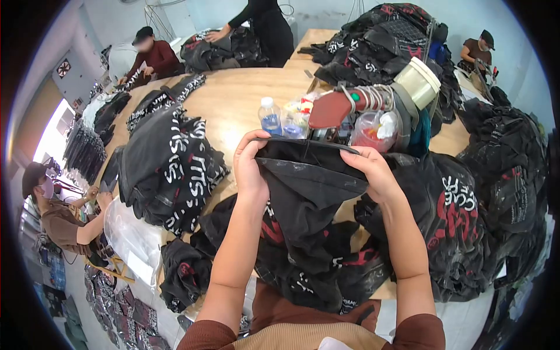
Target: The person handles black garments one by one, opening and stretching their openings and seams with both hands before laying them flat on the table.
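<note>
Stretched between my two hands is a black printed garment [309,198], its opening pulled wide and facing me. My left hand [251,163] pinches the left end of the edge, thumb on top. At the right end, my right hand [373,169] grips the same edge with its thumb pressed over it. The rest of the cloth hangs down onto more dark garments with red and white lettering, so where it ends is hidden. Just beyond my hands stand a clear water bottle [269,116] and a red-brown machine [335,109] with cord wound around it.
Stacked black garments [169,169] lie left on the wooden table [233,99]. Large heaps of garments [461,221] fill the right side. A cream bucket [417,81] tops the machine, near a plastic bag [376,129]. Several co-workers handle cloth around the room, one [70,216] close at left.
</note>
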The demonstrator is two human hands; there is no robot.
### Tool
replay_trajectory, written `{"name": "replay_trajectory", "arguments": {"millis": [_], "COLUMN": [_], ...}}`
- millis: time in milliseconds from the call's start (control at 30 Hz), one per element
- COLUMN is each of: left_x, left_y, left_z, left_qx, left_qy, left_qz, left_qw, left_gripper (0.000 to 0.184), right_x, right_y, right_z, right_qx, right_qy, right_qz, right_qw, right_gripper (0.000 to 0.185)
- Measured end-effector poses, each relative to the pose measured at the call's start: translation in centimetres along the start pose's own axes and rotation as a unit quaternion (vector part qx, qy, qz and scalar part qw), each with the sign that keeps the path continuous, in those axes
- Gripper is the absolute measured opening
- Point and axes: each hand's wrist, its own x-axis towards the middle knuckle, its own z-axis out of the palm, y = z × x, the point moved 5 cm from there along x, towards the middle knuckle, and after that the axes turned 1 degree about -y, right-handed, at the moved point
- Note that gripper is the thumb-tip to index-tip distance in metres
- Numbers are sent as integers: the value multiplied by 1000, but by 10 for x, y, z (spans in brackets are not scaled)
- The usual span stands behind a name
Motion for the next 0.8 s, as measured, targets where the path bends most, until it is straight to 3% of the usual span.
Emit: {"name": "replay_trajectory", "arguments": {"millis": [167, 233, 367, 500, 767, 800], "left_x": [9, 15, 11, -2, 15, 16], "left_y": [-7, -16, -23, -14, -14, -16], "left_z": [17, 13, 1, -5, 3, 4], "left_qx": [14, 26, 39, 51, 24, 22], "left_qy": [18, -15, -74, -104, -69, -72], "left_qz": [-47, -20, 27, 70, 29, 10], "left_qw": [999, 999, 996, 991, 997, 997], "left_gripper": [15, 14, 18, 19, 19, 19], "right_x": [13, 11, -6, -32, -1, -1], "right_y": [3, 5, 6, -2, 4, 2], "right_z": [-15, -23, -38, -29, -33, -34], "right_qx": [79, 75, -50, -309, -215, -206], "right_qy": [11, 36, 99, 119, 90, 104], "right_qz": [28, 22, -61, -198, -133, -167], "right_qw": [996, 996, 992, 923, 963, 959], "right_gripper": [24, 24, 23, 18, 19, 19]}}
